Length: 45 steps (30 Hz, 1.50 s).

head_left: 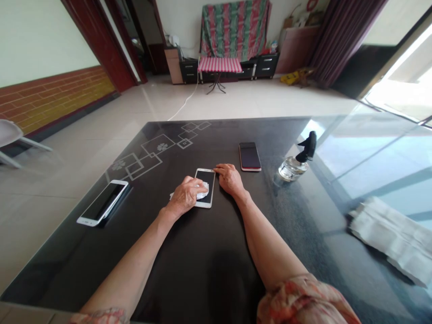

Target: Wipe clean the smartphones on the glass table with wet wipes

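A white smartphone [204, 200] lies screen up on the dark glossy table in front of me. My left hand [185, 196] is closed around a crumpled white tissue [202, 191] and presses it onto the phone's screen. At the phone's upper right corner, my right hand [230, 179] has its fingers curled, with the fingertips against the edge. Just beyond that hand rests a dark phone with a red edge [250, 156]. To the left, another white phone [103, 203] lies tilted on top of something mostly hidden beneath it.
A clear spray bottle [293, 168] with a black trigger head stands at the right. Folded whitish cloth or paper [393, 238] lies near the right side of the table [216, 252]. Past the far edge are a small striped table [220, 65] and a cloth-covered object [234, 29].
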Available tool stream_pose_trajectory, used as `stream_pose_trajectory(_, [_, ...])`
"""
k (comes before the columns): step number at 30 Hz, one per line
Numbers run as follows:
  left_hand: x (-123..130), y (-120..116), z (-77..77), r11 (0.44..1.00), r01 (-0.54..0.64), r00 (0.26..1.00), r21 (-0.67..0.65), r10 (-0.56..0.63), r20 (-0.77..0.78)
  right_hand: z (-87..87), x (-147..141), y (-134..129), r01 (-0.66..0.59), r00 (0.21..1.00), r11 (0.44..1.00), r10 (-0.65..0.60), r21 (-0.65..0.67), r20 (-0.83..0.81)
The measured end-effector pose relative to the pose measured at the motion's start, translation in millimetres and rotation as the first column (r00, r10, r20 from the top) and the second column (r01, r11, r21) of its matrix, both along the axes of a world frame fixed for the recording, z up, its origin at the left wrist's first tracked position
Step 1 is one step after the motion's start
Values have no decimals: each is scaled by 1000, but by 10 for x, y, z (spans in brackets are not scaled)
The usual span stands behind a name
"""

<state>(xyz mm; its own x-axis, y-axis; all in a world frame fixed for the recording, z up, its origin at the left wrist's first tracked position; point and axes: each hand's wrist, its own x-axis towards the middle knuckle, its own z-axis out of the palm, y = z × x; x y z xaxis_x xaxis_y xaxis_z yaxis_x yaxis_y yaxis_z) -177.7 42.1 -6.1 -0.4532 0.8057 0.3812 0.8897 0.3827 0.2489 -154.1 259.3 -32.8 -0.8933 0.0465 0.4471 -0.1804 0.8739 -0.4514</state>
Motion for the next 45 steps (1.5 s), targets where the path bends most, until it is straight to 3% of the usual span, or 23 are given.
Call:
stream_pose_trajectory(7, [-315, 304, 41, 997, 33, 999, -75, -35, -33, 3, 3, -7, 32, 999, 999, -31, -30, 40])
stream_pose_trajectory(13, [-480, 510, 68, 990, -45, 999, -131, 40, -37, 18, 1, -6, 38, 998, 998, -35, -42, 61])
stream_pose_trajectory(16, [-342, 423, 96, 989, -13, 999, -146, 7, -39, 26, 1, -10, 37, 998, 998, -34, -51, 49])
stream_pose_trajectory(24, [241, -131, 98, 990, 77, 996, -118, -83, -46, 30, 2, -19, 33, 999, 998, -32, -57, 10])
stream_pose_trajectory(28, [116, -86, 94, 991, 73, 996, -109, -79, -49, 19, -7, -10, 25, 1000, 998, -24, -61, 9])
stream_pose_trajectory(36, [-417, 356, 90, 992, 14, 998, -127, -21, -56, 16, -8, -6, 33, 999, 998, -32, -61, 12])
stream_pose_trajectory(40, [-321, 344, 119, 987, 32, 998, -158, -40, -47, 26, -6, -6, 30, 999, 997, -29, -65, 24])
stream_pose_trajectory(45, [92, 16, 132, 985, 68, 995, -159, -79, -62, 28, -7, -9, 36, 999, 996, -34, -77, 29])
